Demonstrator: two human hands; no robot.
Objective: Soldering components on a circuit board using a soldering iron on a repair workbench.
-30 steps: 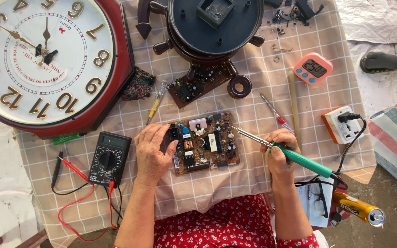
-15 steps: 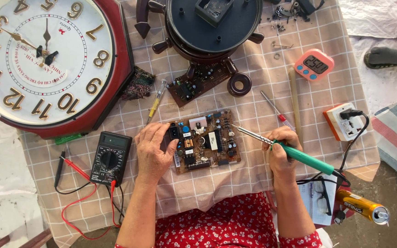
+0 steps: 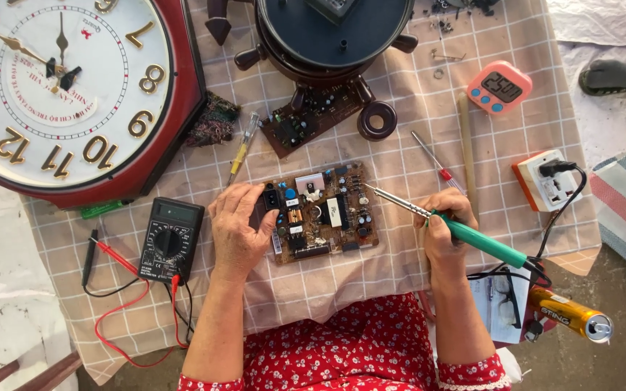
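Note:
A brown circuit board (image 3: pixel 320 213) crowded with small components lies flat on the checked tablecloth (image 3: pixel 400 275) in front of me. My left hand (image 3: pixel 239 230) rests on the board's left edge, fingers spread over it. My right hand (image 3: pixel 445 228) grips a green-handled soldering iron (image 3: pixel 472 239); its metal tip points left and hovers at the board's upper right corner.
A black multimeter (image 3: pixel 169 240) with red and black leads lies left of the board. A large red wall clock (image 3: pixel 67 87) fills the top left. Behind the board sit a dark round appliance (image 3: pixel 327 36), a second small board (image 3: pixel 306 119), two screwdrivers, a pink timer (image 3: pixel 500 87), a power socket (image 3: pixel 548 181).
The view has shifted slightly; both hands keep their hold and the iron's tip stays at the board's upper right corner.

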